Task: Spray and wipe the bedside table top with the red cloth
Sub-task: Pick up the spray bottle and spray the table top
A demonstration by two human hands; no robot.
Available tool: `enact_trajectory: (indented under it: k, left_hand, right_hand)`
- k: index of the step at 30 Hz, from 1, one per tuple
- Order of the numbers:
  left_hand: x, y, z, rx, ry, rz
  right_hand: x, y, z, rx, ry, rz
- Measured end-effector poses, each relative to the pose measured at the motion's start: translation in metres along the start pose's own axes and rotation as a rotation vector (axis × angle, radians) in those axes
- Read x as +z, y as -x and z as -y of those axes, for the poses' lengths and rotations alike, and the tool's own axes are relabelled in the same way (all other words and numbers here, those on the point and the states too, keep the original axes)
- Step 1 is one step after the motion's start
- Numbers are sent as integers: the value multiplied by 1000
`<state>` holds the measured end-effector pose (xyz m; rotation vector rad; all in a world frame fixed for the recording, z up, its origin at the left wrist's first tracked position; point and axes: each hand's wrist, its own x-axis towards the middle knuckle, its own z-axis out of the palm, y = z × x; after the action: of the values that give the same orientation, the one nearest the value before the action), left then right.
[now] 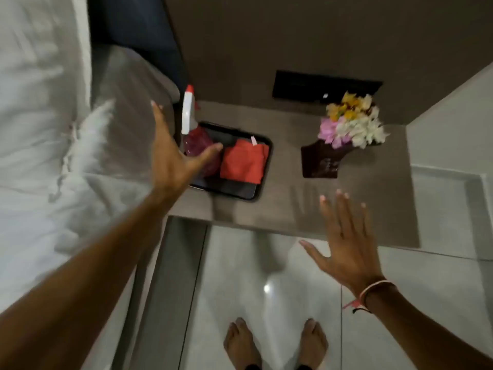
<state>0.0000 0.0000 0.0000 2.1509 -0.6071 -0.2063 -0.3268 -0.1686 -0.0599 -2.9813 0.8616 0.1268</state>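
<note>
The bedside table top [288, 206] is a grey-brown slab against the wall. On its left side lies a black tray [226, 189] holding a folded red cloth [244, 161] and a spray bottle [190, 121] with a white and red trigger head and pink liquid. My left hand [173, 156] is spread open just in front of the bottle, thumb pointing at it, not gripping it. My right hand [346, 236] hovers open over the table's front edge, fingers apart and holding nothing.
A dark vase [322, 160] with pink, white and yellow flowers [352, 121] stands at the table's right back. A bed with white linen [40, 116] lies to the left. A dark wall panel [325, 85] sits behind. Glossy floor tiles [272, 284] and bare feet are below.
</note>
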Motion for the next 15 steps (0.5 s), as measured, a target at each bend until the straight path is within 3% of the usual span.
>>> enact_trajectory:
  k: [3, 7, 11, 15]
  left_hand:
    - [26, -30, 22, -93, 160, 7]
    - [42, -65, 26, -49, 233, 28]
    - [52, -80, 47, -47, 132, 23]
    - [59, -60, 29, 39, 92, -88]
  right_hand:
    - [39, -10, -29, 74, 59, 33]
    - [62, -24, -51, 152, 86, -1]
    - [65, -42, -50, 197, 50, -82]
    - [63, -54, -51, 207, 27, -110]
